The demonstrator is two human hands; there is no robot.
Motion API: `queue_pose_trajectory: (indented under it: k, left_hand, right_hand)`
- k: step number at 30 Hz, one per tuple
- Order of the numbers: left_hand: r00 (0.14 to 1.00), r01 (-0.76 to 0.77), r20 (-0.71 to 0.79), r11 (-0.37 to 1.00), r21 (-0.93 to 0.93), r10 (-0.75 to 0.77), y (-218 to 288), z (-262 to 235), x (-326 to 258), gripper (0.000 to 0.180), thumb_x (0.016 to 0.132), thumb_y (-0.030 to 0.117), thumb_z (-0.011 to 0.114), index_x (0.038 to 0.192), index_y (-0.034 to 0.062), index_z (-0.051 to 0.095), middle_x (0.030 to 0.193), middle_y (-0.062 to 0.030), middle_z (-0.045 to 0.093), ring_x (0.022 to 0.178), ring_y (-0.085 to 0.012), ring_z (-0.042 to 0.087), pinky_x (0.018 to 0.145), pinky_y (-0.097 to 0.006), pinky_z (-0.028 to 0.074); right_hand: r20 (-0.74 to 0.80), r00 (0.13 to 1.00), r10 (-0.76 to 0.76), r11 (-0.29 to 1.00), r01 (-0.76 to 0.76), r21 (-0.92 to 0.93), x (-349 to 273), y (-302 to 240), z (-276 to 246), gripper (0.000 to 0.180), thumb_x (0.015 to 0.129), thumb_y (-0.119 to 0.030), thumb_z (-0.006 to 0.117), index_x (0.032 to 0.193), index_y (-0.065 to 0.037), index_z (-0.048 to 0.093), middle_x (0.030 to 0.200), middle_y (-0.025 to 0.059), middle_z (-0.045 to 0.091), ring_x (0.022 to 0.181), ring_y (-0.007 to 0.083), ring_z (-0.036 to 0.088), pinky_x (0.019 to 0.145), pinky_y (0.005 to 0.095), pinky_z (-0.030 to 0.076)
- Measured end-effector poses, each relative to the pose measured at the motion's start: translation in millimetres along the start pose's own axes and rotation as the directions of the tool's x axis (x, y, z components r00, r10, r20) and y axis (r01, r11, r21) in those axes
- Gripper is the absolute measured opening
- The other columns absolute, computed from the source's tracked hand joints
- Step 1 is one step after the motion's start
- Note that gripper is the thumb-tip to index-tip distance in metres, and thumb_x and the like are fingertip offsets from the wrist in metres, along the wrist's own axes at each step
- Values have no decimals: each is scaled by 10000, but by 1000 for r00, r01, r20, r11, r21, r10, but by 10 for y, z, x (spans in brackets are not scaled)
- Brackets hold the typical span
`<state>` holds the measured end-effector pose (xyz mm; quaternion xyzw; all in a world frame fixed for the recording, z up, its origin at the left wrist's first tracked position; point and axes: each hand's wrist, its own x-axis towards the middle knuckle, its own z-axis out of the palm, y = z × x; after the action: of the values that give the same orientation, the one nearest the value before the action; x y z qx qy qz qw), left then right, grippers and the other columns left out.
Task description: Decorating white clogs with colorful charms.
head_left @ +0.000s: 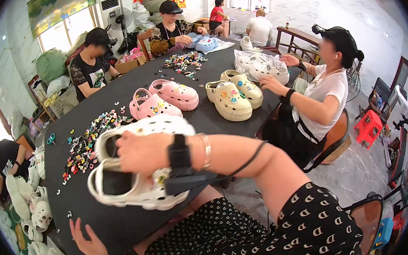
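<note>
A pair of white clogs (153, 127) is in front of me, over the near part of the black table (201, 152). My right hand (141, 153) reaches across and is closed around their heel ends, with its fingertips partly hidden. The forearm and its black wristband cover part of the shoes. My left hand (92, 244) is held low by the table's near left edge, empty, fingers apart. Just beyond the white clogs sits a pair of pink clogs (178, 95) with small charms. To their right stand beige clogs (231, 104) decorated with colourful charms.
Loose charms (91, 144) lie heaped left of the clogs, and another heap (183, 61) lies farther back. Several people sit around the table; the one at right touches bagged white clogs (269, 68). More white clogs (39, 214) are piled at left. A red stool (370, 127) stands right.
</note>
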<state>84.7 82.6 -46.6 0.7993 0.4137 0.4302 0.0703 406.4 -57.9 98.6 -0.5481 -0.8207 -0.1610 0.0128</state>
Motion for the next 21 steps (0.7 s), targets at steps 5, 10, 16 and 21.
queue_pose_trajectory:
  k: [5, 10, 16, 21]
  left_hand:
    - [995, -44, -94, 999, -17, 42, 399, -491, 41, 275, 950, 54, 533, 1210, -20, 583, 1354, -174, 522, 1227, -304, 507, 1019, -397, 387]
    - [998, -62, -1, 992, -112, 63, 413, -543, -116, 277, 961, 42, 510, 1226, -14, 565, 1257, -149, 559, 1108, -253, 544, 953, -349, 423]
    - [979, 132, 193, 918, -375, -62, 505, -262, -224, 202, 943, 40, 547, 1129, -37, 562, 1065, -106, 571, 914, -138, 554, 811, -266, 461]
    - [928, 296, 327, 888, -351, -180, 707, -214, -112, 185, 929, 141, 612, 1007, -24, 580, 841, -63, 600, 732, -116, 565, 684, -249, 469]
  right_hand:
    - [-344, 936, -75, 996, 57, -63, 837, -514, 492, 157, 575, -295, 705, 594, -139, 697, 639, -12, 630, 858, 217, 526, 865, 431, 363]
    - [-142, 935, -324, 938, 337, 77, 1273, -1000, 755, 131, 712, -223, 644, 643, -144, 724, 756, 13, 676, 968, 266, 573, 946, 511, 371]
    - [-296, 934, -202, 828, 324, 458, 991, -826, 806, 266, 687, -108, 701, 952, -85, 717, 1289, 155, 517, 1176, 342, 480, 986, 444, 402]
    - [-314, 949, 41, 777, 167, 607, 297, -664, 615, 431, 746, -135, 752, 1154, -95, 620, 1412, 168, 429, 1289, 343, 420, 1053, 458, 361]
